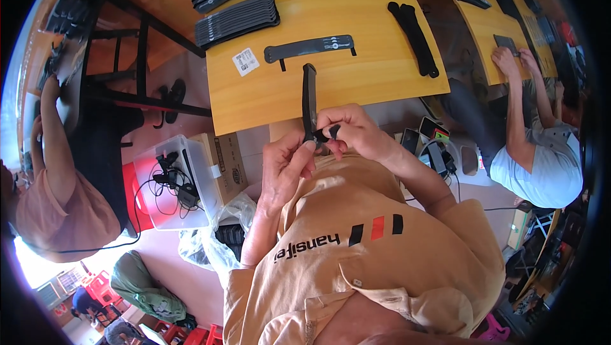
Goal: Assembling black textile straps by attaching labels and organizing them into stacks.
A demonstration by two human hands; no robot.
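Note:
My left hand (286, 161) pinches the lower end of a black flat strap (309, 97) in front of my body, and the strap's long free part points up toward the table. With closed fingers, my right hand (356, 132) grips a short black tab at that same end, close beside the left fingertips. Just beyond on the table lies another black strap (309, 49) with white print and two short tabs at its near edge. To its left is a white printed label (245, 62).
Stacked black straps (238, 20) fill the far left of the yellow table (375, 71); dark strips (414, 39) lie at its right. Left below stand a clear bin (191, 183) with cables and a cardboard box (228, 163). Co-workers sit on both sides, one in a light shirt (541, 167).

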